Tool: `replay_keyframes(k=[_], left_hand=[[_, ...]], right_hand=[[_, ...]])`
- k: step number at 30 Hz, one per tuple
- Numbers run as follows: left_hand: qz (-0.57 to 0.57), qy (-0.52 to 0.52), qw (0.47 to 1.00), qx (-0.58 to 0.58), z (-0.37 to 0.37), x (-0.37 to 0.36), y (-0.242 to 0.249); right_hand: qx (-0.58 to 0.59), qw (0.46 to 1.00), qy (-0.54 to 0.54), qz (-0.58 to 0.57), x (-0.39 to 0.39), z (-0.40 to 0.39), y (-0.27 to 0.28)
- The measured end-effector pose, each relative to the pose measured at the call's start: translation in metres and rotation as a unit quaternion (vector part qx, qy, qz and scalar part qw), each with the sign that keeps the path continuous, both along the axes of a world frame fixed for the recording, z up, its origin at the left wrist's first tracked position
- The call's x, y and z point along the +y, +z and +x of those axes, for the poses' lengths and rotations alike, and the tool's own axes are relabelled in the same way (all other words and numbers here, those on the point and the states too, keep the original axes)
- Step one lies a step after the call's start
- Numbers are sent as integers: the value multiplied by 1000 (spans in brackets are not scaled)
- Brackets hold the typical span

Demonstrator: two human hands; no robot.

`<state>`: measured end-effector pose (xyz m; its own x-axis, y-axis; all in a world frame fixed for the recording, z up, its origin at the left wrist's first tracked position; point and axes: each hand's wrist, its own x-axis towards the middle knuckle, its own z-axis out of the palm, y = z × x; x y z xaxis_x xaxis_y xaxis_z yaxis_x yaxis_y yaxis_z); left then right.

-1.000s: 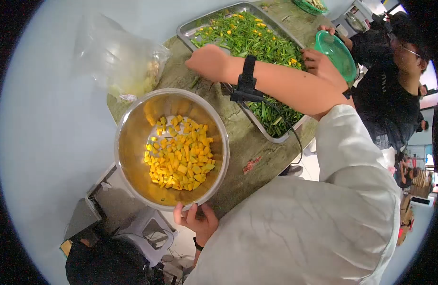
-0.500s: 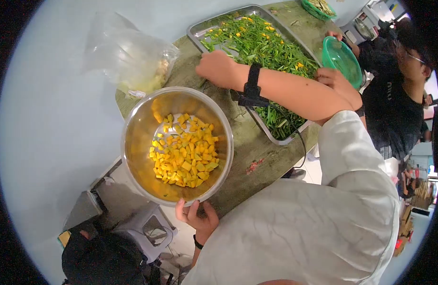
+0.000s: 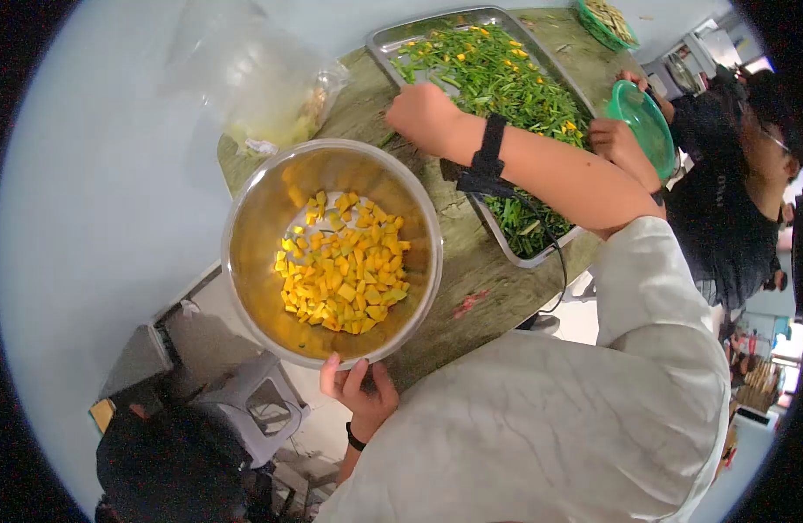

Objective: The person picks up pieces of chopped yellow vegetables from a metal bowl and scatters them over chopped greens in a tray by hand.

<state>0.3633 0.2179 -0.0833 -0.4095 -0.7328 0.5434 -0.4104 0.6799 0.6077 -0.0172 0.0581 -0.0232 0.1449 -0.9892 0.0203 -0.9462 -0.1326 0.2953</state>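
Note:
My left hand (image 3: 364,392) grips the near rim of a large steel bowl (image 3: 429,253), fingertips over its edge. Diced orange-yellow pumpkin (image 3: 345,275) covers much of the bowl's bottom. Beyond the bowl, my right hand (image 3: 427,120) is closed in a fist, fingers turned down over the tabletop. What it holds, if anything, is hidden; a small green piece (image 3: 386,139) shows just below it. My right forearm, with a black wrist strap (image 3: 487,159), crosses over a steel tray (image 3: 379,42) of cut green stalks (image 3: 497,83) with scattered yellow bits.
A clear plastic bag (image 3: 262,78) lies beside the bowl against the wall. Across the table (image 3: 471,261), a person in black (image 3: 719,192) holds a green basket (image 3: 643,126). Another green basket (image 3: 606,26) stands at the far end. A grey stool (image 3: 262,405) is below.
The view has shifted slightly, so tray, baskets and right arm appear farther right. My left hand stays on the bowl's rim and my right hand stays closed.

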Motion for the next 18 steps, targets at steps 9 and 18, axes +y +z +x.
replay_keyframes(k=[9, 18], left_hand=[[27, 5, 999, 16, 4, 4, -13], [15, 4, 1000, 1, 8, 4, -11]], right_hand=[[-16, 1000, 4, 8, -9, -10, -9], [-103, 994, 23, -42, -11, -21, -7]])
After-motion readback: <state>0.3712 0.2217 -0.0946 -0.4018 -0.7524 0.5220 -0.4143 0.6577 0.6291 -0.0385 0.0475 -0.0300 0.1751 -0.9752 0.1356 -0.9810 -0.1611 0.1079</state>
